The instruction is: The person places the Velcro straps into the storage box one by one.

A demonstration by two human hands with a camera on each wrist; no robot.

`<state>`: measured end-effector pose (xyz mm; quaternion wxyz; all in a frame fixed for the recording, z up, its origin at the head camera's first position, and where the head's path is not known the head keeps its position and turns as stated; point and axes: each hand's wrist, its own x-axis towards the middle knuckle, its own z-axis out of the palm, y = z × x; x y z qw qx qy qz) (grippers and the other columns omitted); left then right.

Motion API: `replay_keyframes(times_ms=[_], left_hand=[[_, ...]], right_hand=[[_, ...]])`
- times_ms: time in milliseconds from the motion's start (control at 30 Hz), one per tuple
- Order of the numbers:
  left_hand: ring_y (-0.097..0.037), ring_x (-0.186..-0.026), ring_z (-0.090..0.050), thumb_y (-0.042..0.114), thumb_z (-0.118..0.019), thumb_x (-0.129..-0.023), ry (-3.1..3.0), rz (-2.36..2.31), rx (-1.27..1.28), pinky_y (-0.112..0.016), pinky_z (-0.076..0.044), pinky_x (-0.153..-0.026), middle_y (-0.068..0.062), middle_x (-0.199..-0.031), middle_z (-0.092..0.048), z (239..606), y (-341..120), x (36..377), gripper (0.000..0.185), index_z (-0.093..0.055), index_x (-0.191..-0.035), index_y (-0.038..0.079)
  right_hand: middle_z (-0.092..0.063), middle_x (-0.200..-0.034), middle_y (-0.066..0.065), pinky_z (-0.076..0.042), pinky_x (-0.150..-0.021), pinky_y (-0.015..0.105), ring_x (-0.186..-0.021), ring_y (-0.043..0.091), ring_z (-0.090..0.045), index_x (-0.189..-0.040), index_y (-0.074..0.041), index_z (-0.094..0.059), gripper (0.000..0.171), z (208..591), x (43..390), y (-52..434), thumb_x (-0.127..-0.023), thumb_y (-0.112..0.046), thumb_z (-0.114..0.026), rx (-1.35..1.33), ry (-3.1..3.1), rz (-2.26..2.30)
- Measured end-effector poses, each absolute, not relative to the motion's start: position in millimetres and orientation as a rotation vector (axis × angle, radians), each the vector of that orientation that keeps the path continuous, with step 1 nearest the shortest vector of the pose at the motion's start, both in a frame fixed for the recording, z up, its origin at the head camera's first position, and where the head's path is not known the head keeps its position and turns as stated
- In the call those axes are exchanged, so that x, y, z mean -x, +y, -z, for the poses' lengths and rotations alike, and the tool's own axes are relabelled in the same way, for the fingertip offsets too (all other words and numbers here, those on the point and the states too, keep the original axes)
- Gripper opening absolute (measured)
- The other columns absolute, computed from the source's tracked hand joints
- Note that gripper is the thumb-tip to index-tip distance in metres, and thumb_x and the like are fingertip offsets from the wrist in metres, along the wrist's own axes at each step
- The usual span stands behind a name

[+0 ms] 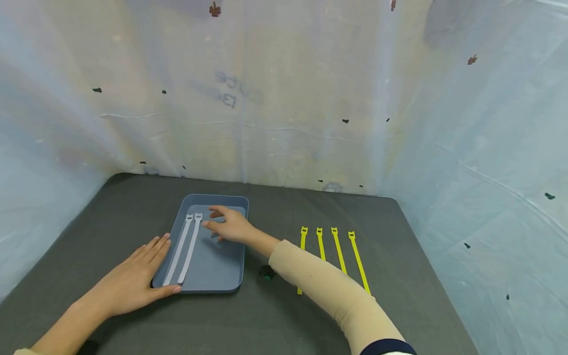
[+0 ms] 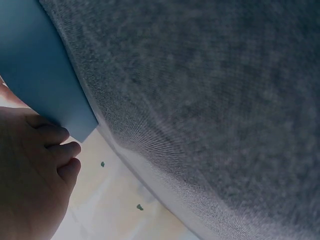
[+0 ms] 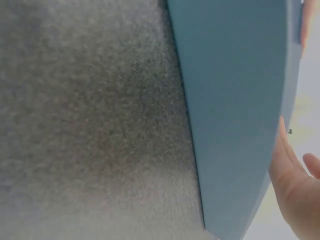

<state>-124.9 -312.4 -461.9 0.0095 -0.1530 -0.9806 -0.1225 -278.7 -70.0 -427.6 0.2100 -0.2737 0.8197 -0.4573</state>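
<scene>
Smooth plastic tray point(image 1: 230, 202), matt felt tabletop point(image 1: 284, 315)

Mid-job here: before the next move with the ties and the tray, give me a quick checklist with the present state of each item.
1. Tray steadied: ok, the left hand rests flat against its near left corner.
2. White ties placed: ok, two lie side by side along the tray's left part.
3. Right hand free: ok, it is over the tray with relaxed fingers and holds nothing.
4. Yellow ties ready: ok, four lie in a row on the mat right of the tray; the sleeve hides part of them.
5. Small dark thing beside the tray: cannot tell what it is.
</scene>
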Motion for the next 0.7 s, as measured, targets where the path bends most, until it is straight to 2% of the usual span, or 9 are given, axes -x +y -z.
replay_keyframes(times_ms=[100, 267, 433, 567, 700], left_hand=[[-0.047, -0.154, -0.023, 0.075, -0.061, -0.091, -3.060, 0.391, 0.474, -0.056, -0.012, -0.128, -0.024, -0.170, -0.020, 463, -312, 124, 0.115, -0.021, -0.163, -0.005], [-0.047, -0.154, -0.022, 0.074, -0.060, -0.092, -3.058, 0.401, 0.474, -0.051, -0.004, -0.129, -0.024, -0.170, -0.019, 464, -313, 124, 0.114, -0.019, -0.164, -0.004], [-0.046, -0.155, -0.023, 0.073, -0.062, -0.091, -3.049, 0.389, 0.482, -0.052, -0.007, -0.129, -0.024, -0.170, -0.020, 463, -312, 124, 0.114, -0.019, -0.164, -0.004], [-0.046, -0.155, -0.022, 0.072, -0.063, -0.091, -3.053, 0.386, 0.482, -0.052, -0.007, -0.129, -0.024, -0.170, -0.020, 463, -312, 124, 0.114, -0.019, -0.164, -0.004], [-0.046, -0.155, -0.021, 0.071, -0.063, -0.092, -3.051, 0.387, 0.490, -0.043, 0.004, -0.130, -0.024, -0.171, -0.019, 464, -313, 124, 0.113, -0.019, -0.164, -0.003]], right_hand=[[-0.053, -0.154, 0.011, -0.063, -0.082, 0.037, -0.106, 0.020, -0.073, -0.159, -0.015, -0.043, 0.061, 423, 276, -61, -0.105, -0.036, -0.063, 0.761, 2.228, 1.327], [-0.054, -0.153, 0.013, -0.063, -0.086, 0.038, -0.113, 0.028, -0.071, -0.157, -0.017, -0.046, 0.057, 419, 273, -48, -0.105, -0.032, -0.064, 0.758, 2.165, 1.438], [-0.056, -0.151, 0.009, -0.061, -0.090, 0.045, -0.112, 0.023, -0.072, -0.157, -0.015, -0.047, 0.058, 417, 269, -33, -0.105, -0.031, -0.065, 0.752, 2.134, 1.529], [-0.056, -0.150, 0.007, -0.060, -0.093, 0.050, -0.115, 0.028, -0.070, -0.156, -0.016, -0.048, 0.054, 416, 266, -20, -0.106, -0.028, -0.064, 0.746, 2.105, 1.592], [-0.055, -0.150, 0.009, -0.059, -0.094, 0.051, -0.120, 0.035, -0.068, -0.155, -0.014, -0.049, 0.051, 417, 266, -9, -0.107, -0.024, -0.062, 0.742, 2.076, 1.648]])
